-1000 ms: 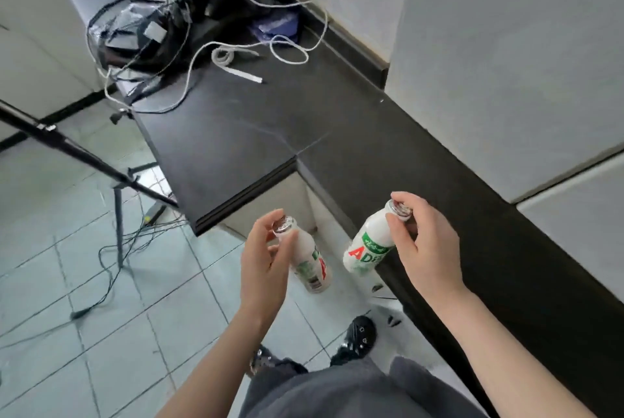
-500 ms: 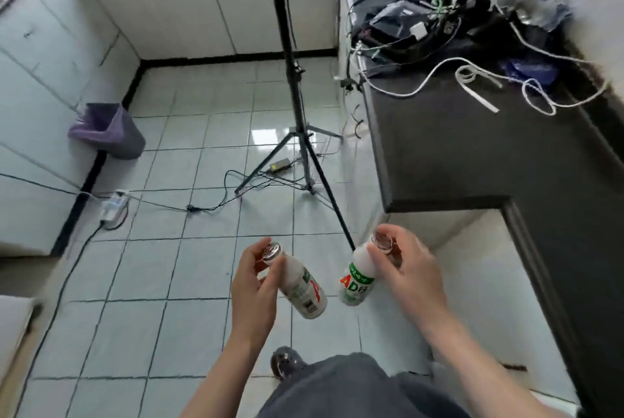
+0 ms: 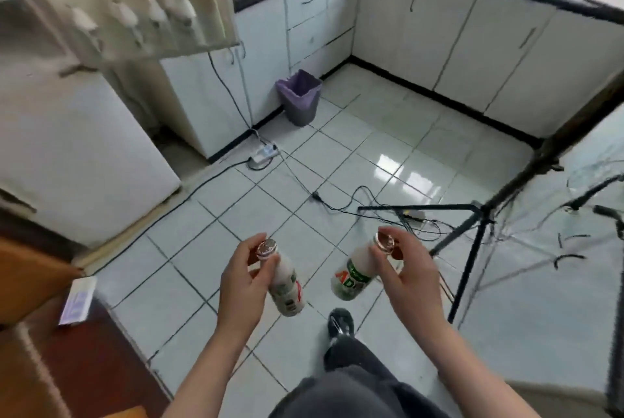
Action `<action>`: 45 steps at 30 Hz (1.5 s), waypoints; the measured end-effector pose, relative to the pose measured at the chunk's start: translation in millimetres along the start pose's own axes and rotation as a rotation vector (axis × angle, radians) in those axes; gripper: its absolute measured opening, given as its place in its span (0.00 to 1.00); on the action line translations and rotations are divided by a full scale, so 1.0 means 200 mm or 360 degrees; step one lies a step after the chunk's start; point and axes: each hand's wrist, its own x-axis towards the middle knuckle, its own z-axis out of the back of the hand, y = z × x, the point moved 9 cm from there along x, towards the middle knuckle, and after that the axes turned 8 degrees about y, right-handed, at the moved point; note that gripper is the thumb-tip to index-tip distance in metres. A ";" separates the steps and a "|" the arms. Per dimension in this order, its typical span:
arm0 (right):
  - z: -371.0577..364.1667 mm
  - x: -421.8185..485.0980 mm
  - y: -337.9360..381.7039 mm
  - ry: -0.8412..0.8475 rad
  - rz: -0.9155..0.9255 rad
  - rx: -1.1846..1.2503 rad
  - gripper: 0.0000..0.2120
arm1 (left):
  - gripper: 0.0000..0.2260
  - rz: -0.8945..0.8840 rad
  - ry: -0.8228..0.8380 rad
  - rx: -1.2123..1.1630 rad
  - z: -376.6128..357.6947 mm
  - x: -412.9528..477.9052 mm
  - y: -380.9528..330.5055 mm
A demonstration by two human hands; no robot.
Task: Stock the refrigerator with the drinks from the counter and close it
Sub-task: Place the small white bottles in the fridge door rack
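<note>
My left hand (image 3: pixel 244 279) grips a small white drink bottle (image 3: pixel 287 287) by its neck, its foil cap up and its body tilted down to the right. Another white bottle with a green and red label (image 3: pixel 351 277) hangs from my right hand (image 3: pixel 407 269), held at the neck. Both bottles are over the tiled floor in front of me. The white refrigerator (image 3: pixel 77 154) stands at the left with its upper door (image 3: pixel 141 2) swung open. Several white bottles (image 3: pixel 152 15) sit in the door shelf, blurred.
A tripod (image 3: pixel 479 225) stands on the right with cables (image 3: pixel 337 205) across the floor tiles. A purple-lined bin (image 3: pixel 299 96) sits by the white cabinets (image 3: pixel 456 39). A power strip (image 3: pixel 263 152) lies near the refrigerator. A brown wooden surface (image 3: pixel 30 275) is at the lower left.
The view has swung left, away from the dark counter and toward the refrigerator. Both hands still hold their bottles in the same way.
</note>
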 end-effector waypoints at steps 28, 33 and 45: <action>-1.73 2.23 0.83 0.0796 0.0410 0.0184 0.10 | 0.16 0.0327 -0.0976 0.0059 1.43 1.50 0.23; -2.00 2.46 1.02 0.0702 0.0455 0.0160 0.13 | 0.14 0.0331 -0.0892 0.0055 1.77 1.83 0.33; -2.13 3.06 1.67 -0.0047 0.0511 0.0382 0.11 | 0.14 -0.0189 -0.0384 -0.0017 2.37 2.89 -0.23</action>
